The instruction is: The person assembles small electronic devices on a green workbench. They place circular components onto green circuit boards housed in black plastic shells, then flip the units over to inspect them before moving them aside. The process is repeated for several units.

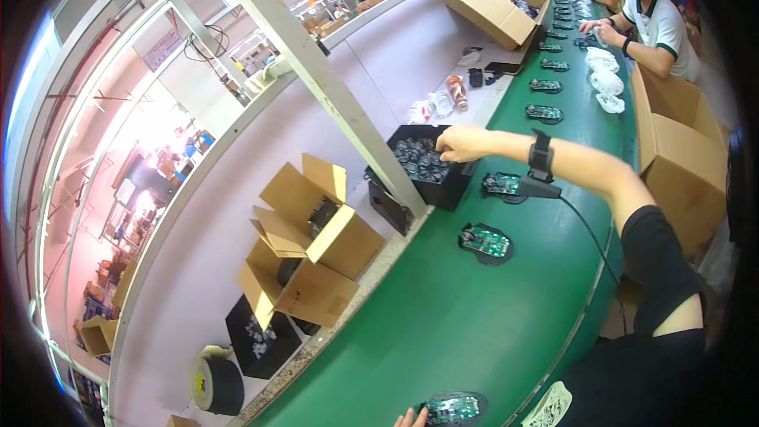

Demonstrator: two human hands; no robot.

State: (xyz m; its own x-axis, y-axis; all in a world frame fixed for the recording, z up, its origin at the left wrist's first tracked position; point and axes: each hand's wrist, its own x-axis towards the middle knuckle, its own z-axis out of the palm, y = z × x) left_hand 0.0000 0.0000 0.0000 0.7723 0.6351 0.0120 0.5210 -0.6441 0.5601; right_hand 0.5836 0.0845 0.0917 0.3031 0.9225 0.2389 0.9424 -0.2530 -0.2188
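Observation:
My right hand (pixel 462 144) reaches over the near rim of a black bin (pixel 451 191). Its fingers are bent together above many small round dark parts (pixel 417 160); whatever they pinch is hidden. A black strap (pixel 541 156) circles that wrist, and below it a dark piece with a cord (pixel 541 187) shows. At the lower edge, the fingertips of my left hand (pixel 409 418) grip the left end of a black mouse base with a green circuit board (pixel 454 409); the rest of this hand is out of view. Another mouse base (pixel 485 243) lies between my hands.
A green conveyor belt (pixel 395 324) carries a row of similar bases (pixel 545 113) toward the far end. Open cartons (pixel 340 241) and a slanted metal post (pixel 316 79) stand left. White bags (pixel 605 79) lie beyond, near a seated co-worker (pixel 652 32). A large carton (pixel 684 158) stands right.

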